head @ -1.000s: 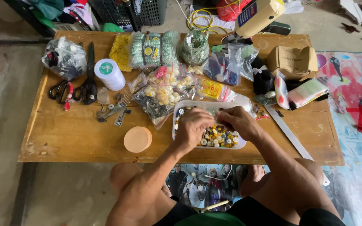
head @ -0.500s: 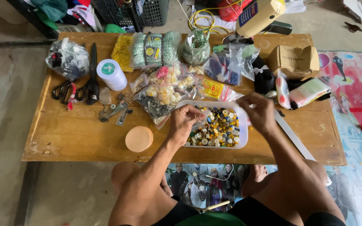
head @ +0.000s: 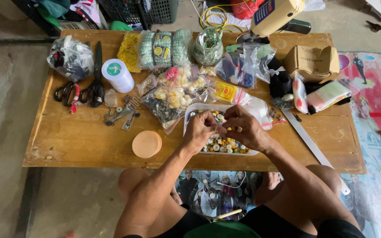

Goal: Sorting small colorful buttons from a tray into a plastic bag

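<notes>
Two bare hands meet over a white tray of mixed buttons that sits near the front edge of a low wooden table. The left hand and the right hand are drawn close, fingertips almost touching above the tray's middle, each pinched on something too small to make out; a thin pale thread seems to run between them, though that is not certain. The tray lies under both hands, its far rim showing at 12 o'clock from the knuckles.

At 9 o'clock from the tray lies a round peach-coloured lid, flat on the wood and well apart from the hands. At 11 o'clock, clear plastic bags of buttons are heaped against the tray's corner. Farther out at 10 o'clock stand a white spool of thread and, just beside it, black scissors lying lengthwise. A metal ruler slants away at 3 o'clock, overhanging the table's front edge. At 1 o'clock a small cardboard box sits near the far right corner. The person's bare knees show below the table's edge.
</notes>
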